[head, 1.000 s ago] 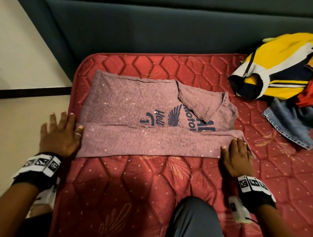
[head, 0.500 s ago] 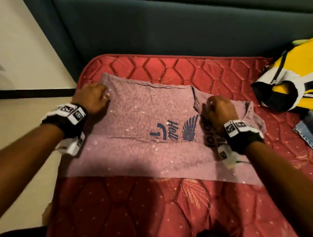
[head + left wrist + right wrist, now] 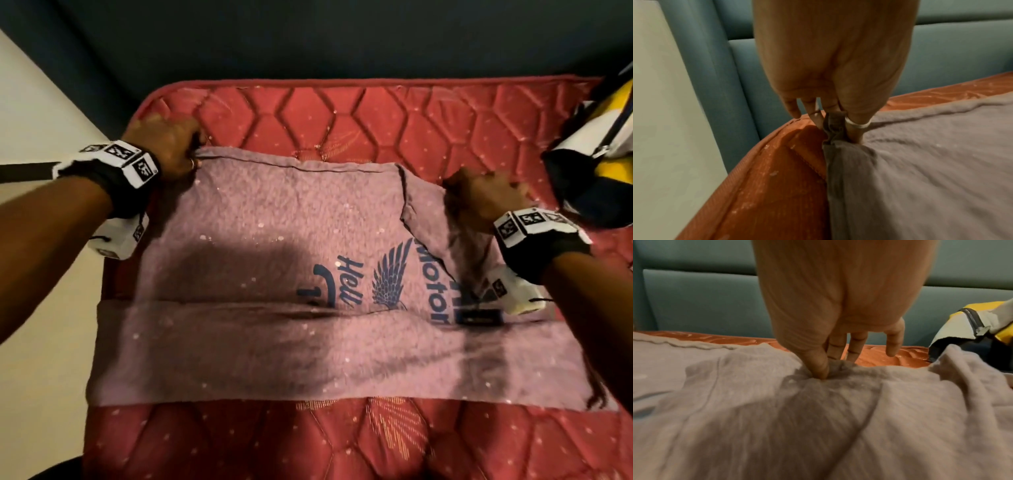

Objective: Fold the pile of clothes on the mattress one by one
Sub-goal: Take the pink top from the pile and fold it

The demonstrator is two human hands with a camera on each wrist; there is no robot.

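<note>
I have my left hand (image 3: 168, 150) and right hand (image 3: 486, 193) pinching the shirt's (image 3: 274, 233) far edge; its long axis runs left-right, fold comes toward me.

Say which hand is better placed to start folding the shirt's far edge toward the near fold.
Left, narrowly. The left hand pinches the shirt cleanly at its far corner. The right hand also pinches the far edge, but at bunched cloth by the folded-in sleeve. Both likely move together.
</note>
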